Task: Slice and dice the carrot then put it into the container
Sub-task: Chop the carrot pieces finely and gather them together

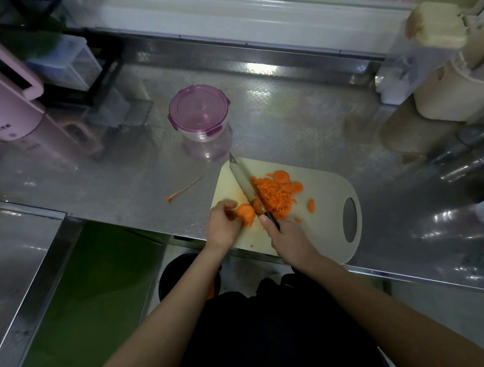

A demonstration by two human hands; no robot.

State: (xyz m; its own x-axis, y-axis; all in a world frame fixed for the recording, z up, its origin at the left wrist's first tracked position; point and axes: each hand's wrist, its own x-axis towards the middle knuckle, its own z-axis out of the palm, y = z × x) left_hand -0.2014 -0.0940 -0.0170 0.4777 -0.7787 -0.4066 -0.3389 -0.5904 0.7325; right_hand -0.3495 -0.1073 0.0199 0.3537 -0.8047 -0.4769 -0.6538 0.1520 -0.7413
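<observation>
Steel counter (296, 124), left grip (223, 225) curled on carrot slices (246, 212), right grip (288, 239) apparently wrapped round knife (242, 180)

cam: head-worn, wide-angle | aim: forward and steeply down onto the counter (296, 124) | range: pretty close, cutting board (323, 232) just below centre | far edge: window sill (246, 20) | near edge: wearer's own lap (281, 343)

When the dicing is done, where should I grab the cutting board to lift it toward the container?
Probably by the oval handle hole at the cutting board's right end, coming in from the right. That end is bare, while the diced carrot and slices sit toward the left. The right hand, now holding the knife, is nearest it. The container stands beyond the left corner.
</observation>
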